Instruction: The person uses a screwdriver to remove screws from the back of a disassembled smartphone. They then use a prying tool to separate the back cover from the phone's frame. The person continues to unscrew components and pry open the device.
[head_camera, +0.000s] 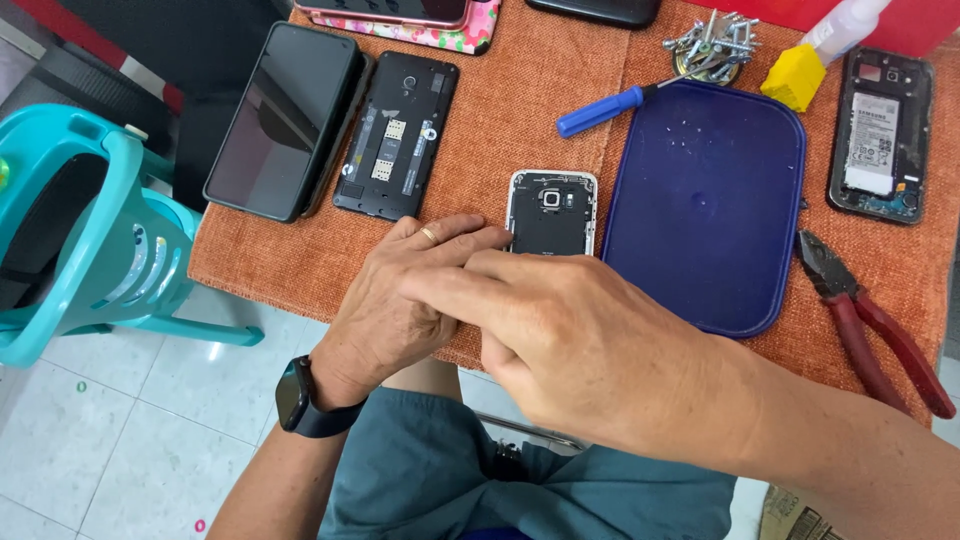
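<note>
My left hand (405, 300) lies at the near edge of the counter (520, 90), its fingers stretched flat toward the lower left corner of a small opened phone (551, 212), and the tips just touch its silver frame. My right hand (570, 345) crosses over the left, fingers curled down, and covers the near end of that phone; whether its grip has closed on anything I cannot tell, since the fingertips are hidden. The phone lies back up with its dark inner plate and camera ring showing, on the orange cloth that covers the counter.

Just to its right lies a dark blue tray (705, 205) with tiny screws on it. A blue-handled screwdriver (600, 110) lies at the tray's far left corner, and a pile of screws (712, 45) and a yellow block (794, 76) lie beyond. Red-handled pliers (868, 325) lie to the right of the tray, and another opened phone with its battery showing (882, 135) is far right. To the left lie a black phone without its back (397, 135) and a dark-screened phone (285, 120). A teal plastic chair (90, 235) stands off the left edge.
</note>
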